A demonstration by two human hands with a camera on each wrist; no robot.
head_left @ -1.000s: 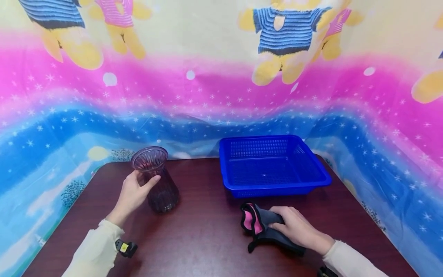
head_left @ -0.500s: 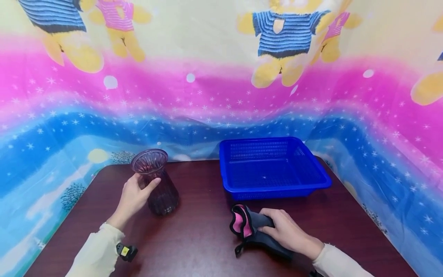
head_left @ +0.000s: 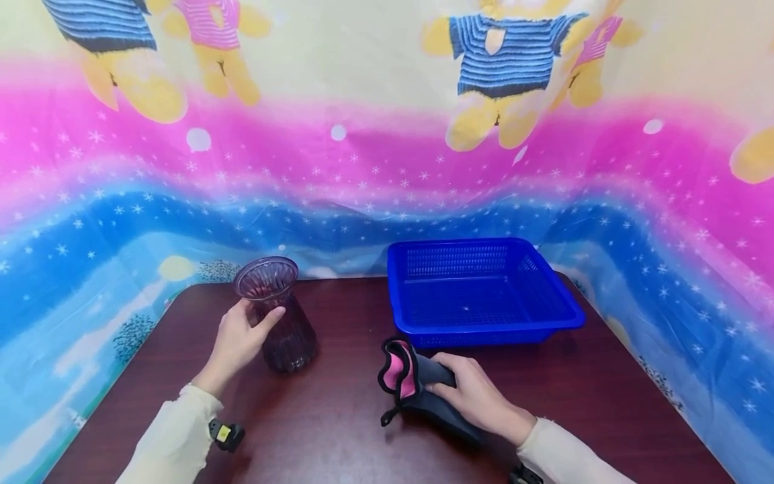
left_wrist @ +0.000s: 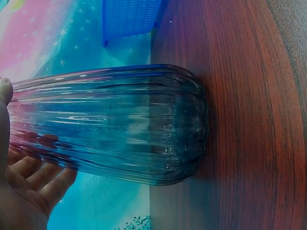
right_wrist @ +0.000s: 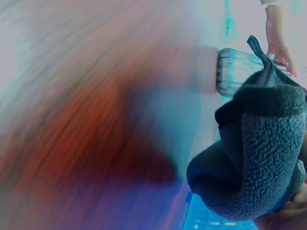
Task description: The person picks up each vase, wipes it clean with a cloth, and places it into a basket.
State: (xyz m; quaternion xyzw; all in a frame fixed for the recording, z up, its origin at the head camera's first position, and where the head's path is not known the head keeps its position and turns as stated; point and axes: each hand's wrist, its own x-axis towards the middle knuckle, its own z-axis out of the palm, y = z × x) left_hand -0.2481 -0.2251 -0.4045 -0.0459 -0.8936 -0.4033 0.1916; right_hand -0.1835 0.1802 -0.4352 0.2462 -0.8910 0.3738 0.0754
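A ribbed purple glass vase (head_left: 279,316) stands upright on the dark wood table (head_left: 338,430) at the left. My left hand (head_left: 238,339) wraps around its neck, fingers and thumb curled on the glass; the left wrist view shows the vase (left_wrist: 110,124) close against my fingers (left_wrist: 43,179). My right hand (head_left: 474,396) grips a grey fleece cloth (head_left: 423,393) with pink lining, held just over the table in front of the basket. In the right wrist view the bunched cloth (right_wrist: 254,158) fills the right side, with the vase (right_wrist: 237,72) beyond it.
A blue plastic mesh basket (head_left: 568,312), with nothing in it, sits at the back right of the table. A colourful plastic sheet with cartoon bears (head_left: 496,74) hangs behind and drapes around the table edges.
My right hand has carried the cloth leftwards, toward the vase. The left hand stays on the vase, which has not moved.
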